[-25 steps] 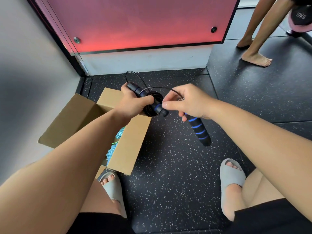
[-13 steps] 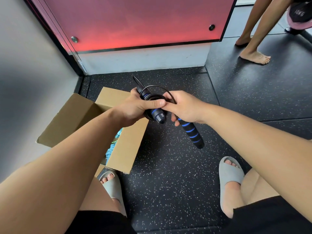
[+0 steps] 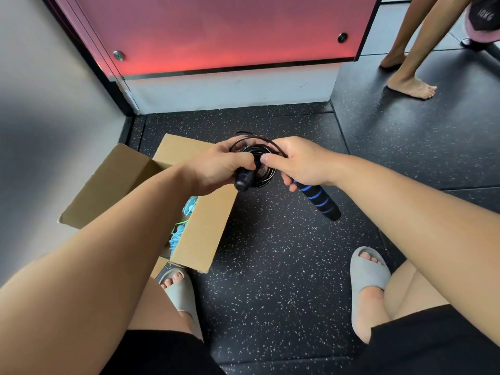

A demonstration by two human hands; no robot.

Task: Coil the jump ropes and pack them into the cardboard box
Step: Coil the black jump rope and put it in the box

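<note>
A black jump rope with blue-striped handles is held in front of me above the floor. My left hand (image 3: 219, 169) grips one handle (image 3: 243, 180) with the black cord coil (image 3: 263, 171) wound around it. My right hand (image 3: 300, 163) holds the second handle (image 3: 320, 200), which points down and right, and pinches the cord at the coil. The open cardboard box (image 3: 200, 234) stands on the floor under my left forearm. A light blue coiled rope (image 3: 178, 234) lies inside it, partly hidden by my arm.
Dark speckled rubber floor (image 3: 270, 280) lies all around. A grey wall (image 3: 40, 104) is on the left and a red panel (image 3: 216, 31) ahead. My sandalled feet (image 3: 368, 269) are near the box. Another person's bare feet (image 3: 411, 87) stand at the far right by a weight plate (image 3: 481, 20).
My hands have drawn together. The loose loop of cord above the left hand has been laid onto the coil, and the coil now faces me more squarely.
</note>
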